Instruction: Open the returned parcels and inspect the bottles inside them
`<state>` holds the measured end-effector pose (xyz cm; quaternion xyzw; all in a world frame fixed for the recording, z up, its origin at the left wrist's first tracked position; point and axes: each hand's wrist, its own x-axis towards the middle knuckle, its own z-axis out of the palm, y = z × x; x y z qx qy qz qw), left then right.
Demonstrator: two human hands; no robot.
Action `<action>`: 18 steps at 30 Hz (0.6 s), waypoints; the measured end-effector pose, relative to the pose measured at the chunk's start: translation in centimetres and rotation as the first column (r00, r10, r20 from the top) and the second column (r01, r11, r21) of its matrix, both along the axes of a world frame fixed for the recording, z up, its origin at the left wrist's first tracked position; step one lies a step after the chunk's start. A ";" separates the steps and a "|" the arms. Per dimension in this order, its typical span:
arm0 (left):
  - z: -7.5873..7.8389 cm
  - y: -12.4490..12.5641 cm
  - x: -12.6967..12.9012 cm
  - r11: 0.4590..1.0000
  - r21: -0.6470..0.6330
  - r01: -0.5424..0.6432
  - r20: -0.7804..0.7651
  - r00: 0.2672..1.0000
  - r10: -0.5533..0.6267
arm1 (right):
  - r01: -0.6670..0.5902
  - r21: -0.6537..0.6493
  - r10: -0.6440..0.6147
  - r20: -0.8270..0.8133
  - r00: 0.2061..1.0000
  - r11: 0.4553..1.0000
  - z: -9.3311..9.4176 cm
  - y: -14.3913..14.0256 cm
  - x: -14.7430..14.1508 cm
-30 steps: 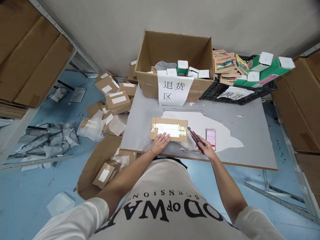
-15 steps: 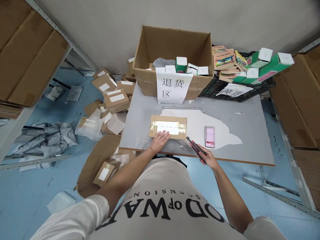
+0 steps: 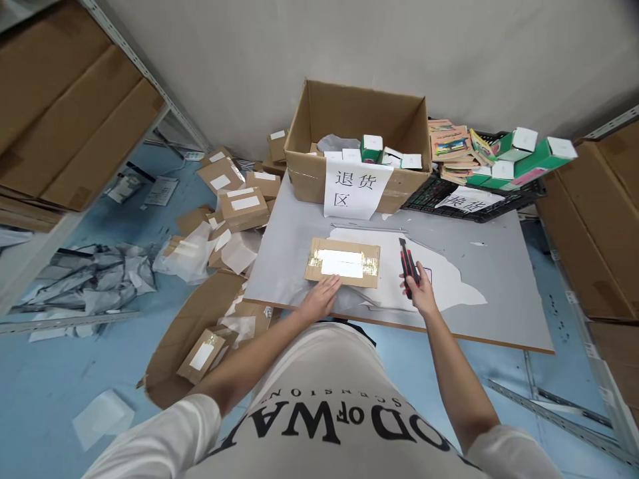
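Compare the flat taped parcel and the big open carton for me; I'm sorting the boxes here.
The flat brown taped parcel lies sealed near the table's front edge, under the left hand; the large open brown cardboard carton stands at the back, holding small boxes. The parcel bears a white label, the carton a hanging paper sign. Both are brown cardboard.

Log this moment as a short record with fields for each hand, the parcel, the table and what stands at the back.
left hand: flat on the near edge of the taped parcel
right hand: holds a red and black utility knife, tip pointing away from the person
taped parcel: flat brown box, white label under clear tape, lying on the table
table: grey top with a peeled white patch
back of table: open cardboard box with a paper sign; black crate beside it
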<state>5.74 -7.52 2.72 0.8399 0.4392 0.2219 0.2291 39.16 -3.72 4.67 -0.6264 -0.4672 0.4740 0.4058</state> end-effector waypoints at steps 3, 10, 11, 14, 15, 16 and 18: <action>1.2 -1.8 -0.2 0.941 -0.312 -0.129 0.232 0.950 0.207 | -0.080 0.045 0.075 0.100 0.992 0.996 -0.1 4.3 -2.0; 0.9 -1.9 1.0 0.497 -0.863 -0.091 0.290 0.717 0.634 | -0.371 -0.018 0.370 -0.007 0.929 0.929 0.3 13.2 -5.3; 0.7 -1.6 1.2 0.475 -0.874 -0.103 0.267 0.714 0.647 | -0.417 -0.052 0.416 -0.030 0.909 0.907 0.3 14.1 -5.8; 0.3 -0.9 2.1 0.463 -0.876 -0.135 0.244 0.705 0.666 | -0.515 -0.155 0.509 -0.077 0.857 0.843 0.4 16.0 -7.4; 0.3 -0.8 2.3 0.450 -0.885 -0.124 0.250 0.688 0.681 | -0.533 -0.179 0.529 -0.073 0.845 0.827 0.3 16.4 -8.0; 0.3 -0.7 2.6 0.424 -0.900 -0.100 0.262 0.655 0.709 | -0.548 -0.191 0.547 -0.062 0.835 0.815 0.2 16.6 -8.5; 0.6 -0.7 3.0 0.358 -0.934 -0.011 0.294 0.545 0.785 | -0.574 -0.161 0.577 -0.029 0.816 0.803 -0.1 16.8 -9.3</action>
